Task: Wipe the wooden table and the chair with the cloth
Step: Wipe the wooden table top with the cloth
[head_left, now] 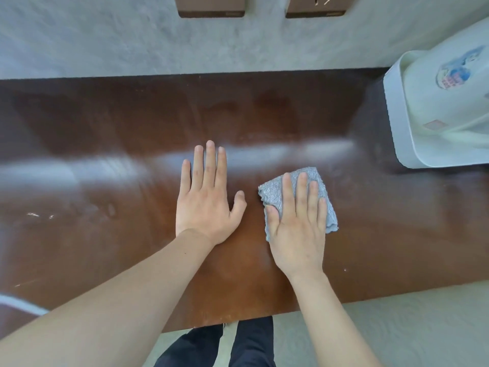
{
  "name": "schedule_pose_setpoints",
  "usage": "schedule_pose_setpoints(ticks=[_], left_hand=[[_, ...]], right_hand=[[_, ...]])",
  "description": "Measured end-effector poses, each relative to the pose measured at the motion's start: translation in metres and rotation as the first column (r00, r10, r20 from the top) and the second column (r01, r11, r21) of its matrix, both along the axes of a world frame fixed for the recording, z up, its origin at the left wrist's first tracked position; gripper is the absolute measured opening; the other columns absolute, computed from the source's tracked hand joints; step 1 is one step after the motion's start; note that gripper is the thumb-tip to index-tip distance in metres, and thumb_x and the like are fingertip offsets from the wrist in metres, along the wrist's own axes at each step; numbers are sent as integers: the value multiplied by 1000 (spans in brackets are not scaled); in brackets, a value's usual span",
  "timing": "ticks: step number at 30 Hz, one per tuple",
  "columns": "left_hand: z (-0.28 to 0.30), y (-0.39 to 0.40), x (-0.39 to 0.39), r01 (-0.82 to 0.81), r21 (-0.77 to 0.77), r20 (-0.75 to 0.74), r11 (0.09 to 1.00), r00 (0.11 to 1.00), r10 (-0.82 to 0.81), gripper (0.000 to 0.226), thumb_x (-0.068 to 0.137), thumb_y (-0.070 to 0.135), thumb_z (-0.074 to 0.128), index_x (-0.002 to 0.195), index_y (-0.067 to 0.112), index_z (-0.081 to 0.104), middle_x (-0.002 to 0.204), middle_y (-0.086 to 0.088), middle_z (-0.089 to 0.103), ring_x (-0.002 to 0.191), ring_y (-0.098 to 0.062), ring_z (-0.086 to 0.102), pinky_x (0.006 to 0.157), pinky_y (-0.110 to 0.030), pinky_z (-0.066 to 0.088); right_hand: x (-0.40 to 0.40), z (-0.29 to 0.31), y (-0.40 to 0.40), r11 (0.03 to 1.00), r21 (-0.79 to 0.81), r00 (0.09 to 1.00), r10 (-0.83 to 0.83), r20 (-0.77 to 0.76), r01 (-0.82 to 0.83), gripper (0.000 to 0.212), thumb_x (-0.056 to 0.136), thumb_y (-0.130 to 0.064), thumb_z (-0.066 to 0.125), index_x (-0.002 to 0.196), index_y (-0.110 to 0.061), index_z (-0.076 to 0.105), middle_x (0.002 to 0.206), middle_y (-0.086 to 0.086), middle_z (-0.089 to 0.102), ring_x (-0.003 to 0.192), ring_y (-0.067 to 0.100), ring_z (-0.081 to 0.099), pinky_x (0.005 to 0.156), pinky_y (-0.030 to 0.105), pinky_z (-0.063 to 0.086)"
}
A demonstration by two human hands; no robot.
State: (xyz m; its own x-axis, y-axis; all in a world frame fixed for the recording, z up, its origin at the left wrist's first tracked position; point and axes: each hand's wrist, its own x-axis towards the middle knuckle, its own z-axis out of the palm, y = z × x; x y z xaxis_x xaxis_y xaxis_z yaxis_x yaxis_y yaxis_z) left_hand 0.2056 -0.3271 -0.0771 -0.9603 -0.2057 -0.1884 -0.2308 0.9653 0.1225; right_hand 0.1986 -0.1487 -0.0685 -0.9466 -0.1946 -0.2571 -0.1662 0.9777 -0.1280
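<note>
Pressing hand: the right hand lies flat on the cloth, palm down, fingers stretched and a little spread; it pins the cloth to the wood and does not close around it.
Cloth: grey, fluffy, folded into a small pad. It sits on the wooden table, right of the middle, and its edges show past the fingertips and on both sides of the hand.
Other hand: the left hand rests flat on the bare wood just beside the cloth, not touching it. It is open, fingers straight and close together, thumb pointing to the cloth, and it holds nothing.
Table: dark brown and shiny, with pale reflections in a band across it and some small light marks near the left side.
Right corner: a white tray stands on the table, with a cream bag with a blue print inside it, well apart from the cloth.
Floor: grey floor beyond the far edge of the table.
Below: dark trouser legs show under the near edge.
Chair: I cannot tell where it is.
</note>
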Motion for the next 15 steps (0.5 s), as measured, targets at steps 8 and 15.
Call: schedule_pose_setpoints(ticks=[8, 15], left_hand=[[-1, 1, -2, 0, -48, 18, 999, 1000, 1, 86, 96, 61, 20, 161, 7, 6, 170, -12, 0, 156, -30, -3, 126, -50, 7], [-1, 1, -2, -11, -72, 9, 997, 1000, 12, 87, 95, 63, 20, 161, 8, 9, 169, -12, 4, 156, -30, 0, 126, -50, 8]], right_hand=[[-158, -5, 21, 981, -38, 982, -189, -26, 188, 65, 104, -52, 23, 159, -24, 1, 168, 6, -2, 154, 27, -6, 124, 45, -2], [-169, -3, 34, 977, -50, 975, -213, -64, 210, 64, 105, -48, 25, 160, -20, 7, 168, 10, 4, 154, 29, 0, 124, 46, 1]])
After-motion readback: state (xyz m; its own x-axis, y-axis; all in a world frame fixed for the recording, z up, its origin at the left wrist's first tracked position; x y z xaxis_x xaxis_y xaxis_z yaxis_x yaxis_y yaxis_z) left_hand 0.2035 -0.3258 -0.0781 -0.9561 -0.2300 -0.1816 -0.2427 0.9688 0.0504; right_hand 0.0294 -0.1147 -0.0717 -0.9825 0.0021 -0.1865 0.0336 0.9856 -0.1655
